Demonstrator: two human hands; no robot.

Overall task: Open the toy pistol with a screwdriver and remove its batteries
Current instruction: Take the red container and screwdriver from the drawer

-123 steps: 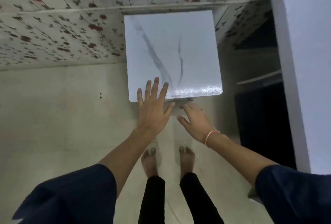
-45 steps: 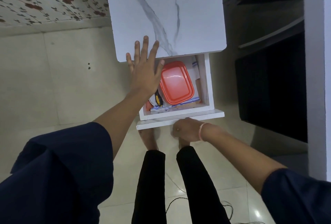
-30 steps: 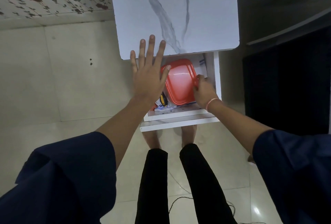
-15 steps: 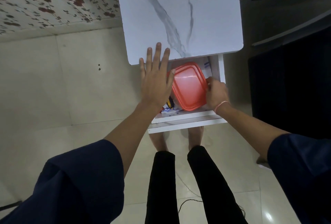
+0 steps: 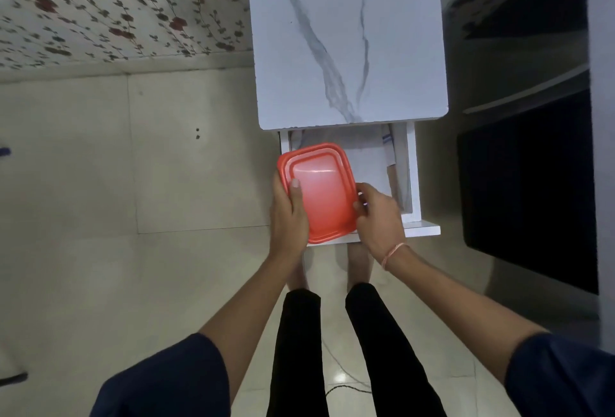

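Down from the cabinet top comes the left hand (image 5: 288,216) to join the right hand (image 5: 377,216) on the red-lidded box (image 5: 321,193)

Half a second ago the left palm lay flat by the edge of the marble-patterned top (image 5: 346,33) while only the right hand held the box inside the open drawer (image 5: 412,176). Now both hands grip it, and it has shifted left and toward the person, raised so that its lid covers the drawer's left wall and part of the front panel. Left thumb lies along the top of the lid with the other fingers wrapped under the left edge. Right fingers are curled against the lid's right edge, pinching it; a thin pink band (image 5: 392,252) circles that wrist. Pale sheets (image 5: 366,157) lie on the drawer's bottom to the right of the box. Of the toy pistol, screwdriver and batteries nothing shows in this view; the box's lid is on and hides what is inside
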